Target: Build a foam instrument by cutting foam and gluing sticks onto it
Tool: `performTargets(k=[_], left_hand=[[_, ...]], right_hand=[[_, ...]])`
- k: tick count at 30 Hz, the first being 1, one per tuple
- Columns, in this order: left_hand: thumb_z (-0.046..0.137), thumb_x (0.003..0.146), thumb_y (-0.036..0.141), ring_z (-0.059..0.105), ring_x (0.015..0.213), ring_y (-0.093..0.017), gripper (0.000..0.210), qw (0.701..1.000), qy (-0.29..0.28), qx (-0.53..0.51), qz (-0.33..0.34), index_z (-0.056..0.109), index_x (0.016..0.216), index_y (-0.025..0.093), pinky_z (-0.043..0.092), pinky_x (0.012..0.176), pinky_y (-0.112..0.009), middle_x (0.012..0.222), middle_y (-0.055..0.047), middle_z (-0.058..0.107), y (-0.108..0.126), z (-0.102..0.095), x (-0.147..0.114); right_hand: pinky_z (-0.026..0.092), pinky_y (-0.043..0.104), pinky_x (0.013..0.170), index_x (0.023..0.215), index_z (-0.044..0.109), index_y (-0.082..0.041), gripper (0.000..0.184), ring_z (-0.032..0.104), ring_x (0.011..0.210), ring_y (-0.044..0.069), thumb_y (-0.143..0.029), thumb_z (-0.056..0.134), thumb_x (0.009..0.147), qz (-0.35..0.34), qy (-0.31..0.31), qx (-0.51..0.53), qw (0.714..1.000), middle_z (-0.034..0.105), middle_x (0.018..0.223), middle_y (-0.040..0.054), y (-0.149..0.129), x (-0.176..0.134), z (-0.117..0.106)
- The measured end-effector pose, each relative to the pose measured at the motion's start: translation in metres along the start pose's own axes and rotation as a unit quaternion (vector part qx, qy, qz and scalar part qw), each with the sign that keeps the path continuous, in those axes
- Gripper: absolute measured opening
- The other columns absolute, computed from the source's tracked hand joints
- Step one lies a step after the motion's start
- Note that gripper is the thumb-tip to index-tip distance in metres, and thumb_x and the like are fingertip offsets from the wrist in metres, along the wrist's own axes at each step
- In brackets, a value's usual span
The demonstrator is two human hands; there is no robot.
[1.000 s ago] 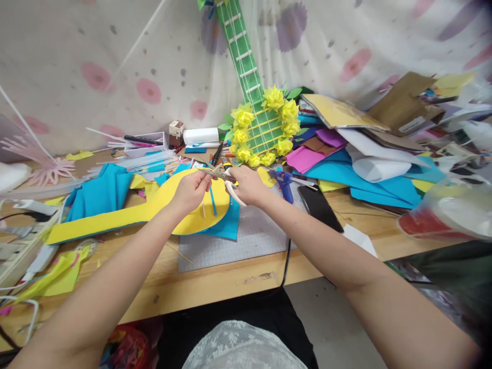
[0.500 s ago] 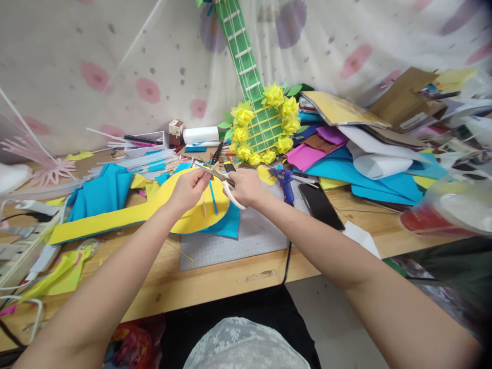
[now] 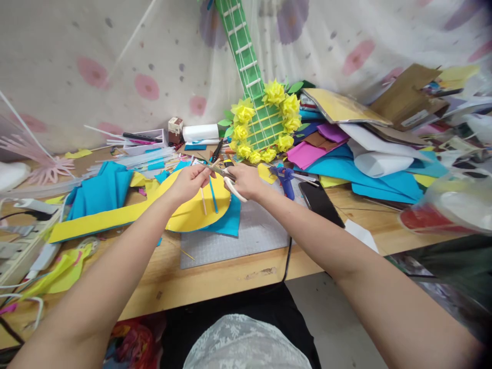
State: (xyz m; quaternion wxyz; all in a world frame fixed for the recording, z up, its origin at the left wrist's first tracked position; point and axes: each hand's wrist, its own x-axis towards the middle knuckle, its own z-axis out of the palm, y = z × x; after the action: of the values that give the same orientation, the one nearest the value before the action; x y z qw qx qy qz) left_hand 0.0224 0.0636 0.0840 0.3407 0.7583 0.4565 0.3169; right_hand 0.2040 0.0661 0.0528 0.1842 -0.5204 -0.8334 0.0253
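Over a yellow guitar-shaped cutout [image 3: 192, 218], my right hand [image 3: 248, 181] grips white-handled scissors [image 3: 238, 191], the blades pointing left toward the other fingers. My left hand [image 3: 191, 182] is closed in a pinch at the blade tips, on a thin tan strip [image 3: 216, 163] whose material I cannot make out. Fingers hide part of it. A blue strip [image 3: 213, 197] and a pale pink strip [image 3: 203, 203] lie on the cutout's round body. Blue sheet material [image 3: 229, 224] shows beneath its right edge, on a grey cutting mat [image 3: 253, 233].
A green guitar model with yellow flowers [image 3: 265, 123] leans against the curtain. To the right are a blue glue gun [image 3: 285, 182], a phone [image 3: 321, 204], stacked coloured sheets [image 3: 369, 179] and a plastic cup [image 3: 434, 215]. Crumpled blue cloth-like material [image 3: 100, 192] and a power strip [image 3: 26, 251] sit left.
My hands stay close together, with only a slight shift of the scissors and fingers. The view has tilted a little. The cutout and its strips keep their places.
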Motion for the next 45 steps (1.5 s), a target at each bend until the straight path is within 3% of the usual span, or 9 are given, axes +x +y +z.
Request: performTargets(k=[6, 12, 18, 23, 31, 34, 37, 39, 45], left_hand=[[0.039, 0.081, 0.036, 0.034, 0.042, -0.008, 0.029, 1.000, -0.002, 0.013, -0.015, 0.056, 0.069, 0.016, 0.029, 0.045, -0.023, 0.046, 0.003, 0.040, -0.006, 0.002, -0.002], [0.045, 0.079, 0.040, 0.046, 0.058, -0.012, 0.026, 0.997, 0.038, 0.070, 0.003, 0.054, 0.081, 0.016, 0.034, 0.054, -0.024, 0.064, 0.000, 0.051, -0.004, 0.008, -0.004], [0.041, 0.078, 0.056, 0.049, 0.059, -0.017, 0.040, 0.963, 0.076, 0.238, -0.101, 0.053, 0.070, 0.018, 0.029, 0.053, -0.026, 0.062, -0.003, 0.054, 0.011, 0.010, -0.003], [0.033, 0.077, 0.063, 0.055, 0.066, -0.022, 0.049, 0.934, 0.069, 0.309, -0.166, 0.053, 0.068, 0.019, 0.032, 0.056, -0.027, 0.066, -0.007, 0.058, 0.018, 0.014, 0.005], [0.028, 0.078, 0.063, 0.055, 0.067, -0.022, 0.053, 0.936, 0.033, 0.291, -0.198, 0.052, 0.068, 0.018, 0.031, 0.054, -0.027, 0.068, -0.008, 0.058, 0.016, 0.015, 0.017], [0.032, 0.074, 0.067, 0.048, 0.056, -0.017, 0.053, 0.949, 0.029, 0.247, -0.192, 0.046, 0.060, 0.019, 0.027, 0.050, -0.027, 0.056, -0.003, 0.049, 0.014, 0.013, 0.015], [0.037, 0.071, 0.069, 0.042, 0.049, -0.014, 0.053, 0.957, 0.038, 0.208, -0.200, 0.040, 0.055, 0.019, 0.023, 0.047, -0.027, 0.048, -0.001, 0.040, 0.017, 0.012, 0.012], [0.038, 0.069, 0.070, 0.040, 0.047, -0.014, 0.053, 0.954, 0.045, 0.206, -0.213, 0.037, 0.053, 0.020, 0.022, 0.046, -0.027, 0.046, 0.000, 0.037, 0.020, 0.012, 0.012], [0.040, 0.070, 0.068, 0.043, 0.050, -0.016, 0.052, 0.947, 0.049, 0.213, -0.237, 0.038, 0.052, 0.020, 0.024, 0.046, -0.027, 0.047, -0.002, 0.039, 0.022, 0.014, 0.015]], right_hand=[[0.030, 0.026, 0.061, 0.080, 0.065, -0.016, 0.031, 0.055, 0.074, 0.018, -0.040, 0.044, 0.076, 0.013, -0.020, -0.016, 1.000, 0.064, 0.079, 0.0079, -0.002, -0.003, -0.001], [0.032, 0.026, 0.063, 0.087, 0.064, -0.017, 0.037, 0.056, 0.078, 0.020, -0.045, 0.042, 0.078, 0.038, -0.015, -0.013, 0.999, 0.064, 0.083, 0.0093, -0.002, -0.002, -0.004], [0.033, 0.025, 0.062, 0.093, 0.059, -0.017, 0.032, 0.057, 0.077, 0.019, -0.041, 0.043, 0.079, 0.048, -0.018, 0.047, 0.998, 0.065, 0.088, 0.0074, -0.009, 0.001, -0.005], [0.035, 0.024, 0.062, 0.091, 0.059, -0.017, 0.030, 0.058, 0.077, 0.019, -0.038, 0.042, 0.079, 0.092, -0.045, 0.079, 0.992, 0.065, 0.088, 0.0082, -0.014, 0.004, -0.003], [0.038, 0.027, 0.064, 0.088, 0.058, -0.015, 0.029, 0.058, 0.076, 0.021, -0.037, 0.044, 0.076, 0.150, -0.030, 0.109, 0.982, 0.064, 0.085, 0.0093, -0.015, 0.005, 0.004], [0.037, 0.024, 0.061, 0.084, 0.057, -0.015, 0.024, 0.054, 0.072, 0.016, -0.032, 0.050, 0.070, 0.118, -0.072, 0.199, 0.970, 0.061, 0.081, 0.0044, -0.006, 0.006, 0.002], [0.036, 0.020, 0.058, 0.082, 0.055, -0.015, 0.021, 0.050, 0.067, 0.011, -0.026, 0.053, 0.065, 0.060, -0.131, 0.326, 0.934, 0.057, 0.078, -0.0005, 0.003, 0.007, -0.003], [0.036, 0.019, 0.057, 0.081, 0.054, -0.014, 0.019, 0.048, 0.065, 0.010, -0.024, 0.053, 0.065, 0.052, -0.133, 0.358, 0.923, 0.055, 0.076, -0.0014, 0.006, 0.007, -0.005], [0.036, 0.022, 0.058, 0.082, 0.059, -0.016, 0.024, 0.053, 0.069, 0.015, -0.035, 0.054, 0.067, 0.133, -0.078, 0.226, 0.962, 0.061, 0.079, 0.0021, -0.003, 0.005, -0.006]])
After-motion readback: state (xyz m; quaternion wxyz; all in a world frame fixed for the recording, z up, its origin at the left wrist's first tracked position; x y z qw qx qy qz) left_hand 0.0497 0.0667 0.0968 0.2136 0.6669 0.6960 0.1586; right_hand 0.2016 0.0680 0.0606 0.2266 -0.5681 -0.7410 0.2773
